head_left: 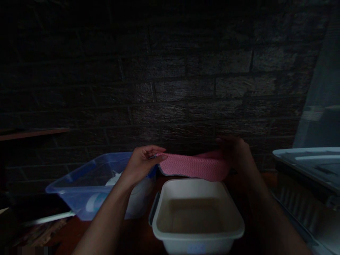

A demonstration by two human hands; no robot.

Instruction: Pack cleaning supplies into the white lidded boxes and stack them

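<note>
A pink textured cloth (190,166) with a dark stitched edge is stretched between my two hands, folded over at its right part. My left hand (143,161) pinches its left corner between thumb and fingers. At the other end, my right hand (236,152) is closed on the cloth, though its fingertips are in deep shadow. Just below and in front of the cloth stands a white rectangular tub (199,235) with a grey side handle (154,209). No object can be made out inside the tub.
On the left is a translucent blue bin (71,191) with white items in it. To the right stands a light-lidded container or rack (308,156). A dark brick wall (170,88) rises behind the brown tabletop (71,233). A shelf edge (34,133) juts in at left.
</note>
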